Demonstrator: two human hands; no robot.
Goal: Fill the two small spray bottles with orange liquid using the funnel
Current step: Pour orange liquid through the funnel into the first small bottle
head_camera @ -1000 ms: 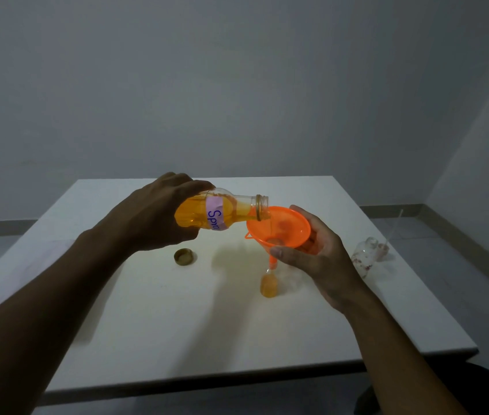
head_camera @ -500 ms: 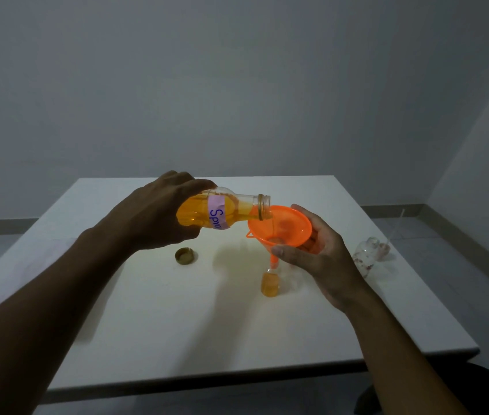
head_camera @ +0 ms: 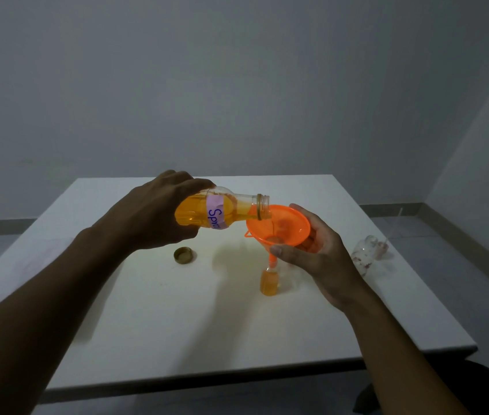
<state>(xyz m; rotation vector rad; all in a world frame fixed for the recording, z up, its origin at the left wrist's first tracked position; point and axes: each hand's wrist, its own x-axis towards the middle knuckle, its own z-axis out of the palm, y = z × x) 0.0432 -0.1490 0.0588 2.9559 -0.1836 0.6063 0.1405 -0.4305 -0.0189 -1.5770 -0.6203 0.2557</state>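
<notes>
My left hand (head_camera: pixel 153 214) grips a clear bottle of orange liquid (head_camera: pixel 222 212) with a purple label, tipped nearly flat, its mouth over an orange funnel (head_camera: pixel 279 226). A thin stream runs into the funnel. My right hand (head_camera: pixel 318 253) holds the funnel's bowl from below and from the right. The funnel's spout sits in the neck of a small spray bottle (head_camera: pixel 269 281) standing on the white table (head_camera: pixel 177 324), mostly full of orange liquid. A second small clear bottle (head_camera: pixel 364 256) lies on its side at the right of the table.
A gold bottle cap (head_camera: pixel 183 255) lies on the table left of the small bottle. A spray pump with a thin tube (head_camera: pixel 385 245) lies beside the lying bottle near the table's right edge. Grey walls stand behind and to the right.
The orange level in the small standing bottle has risen. Both hands, the big bottle and the funnel have hardly moved.
</notes>
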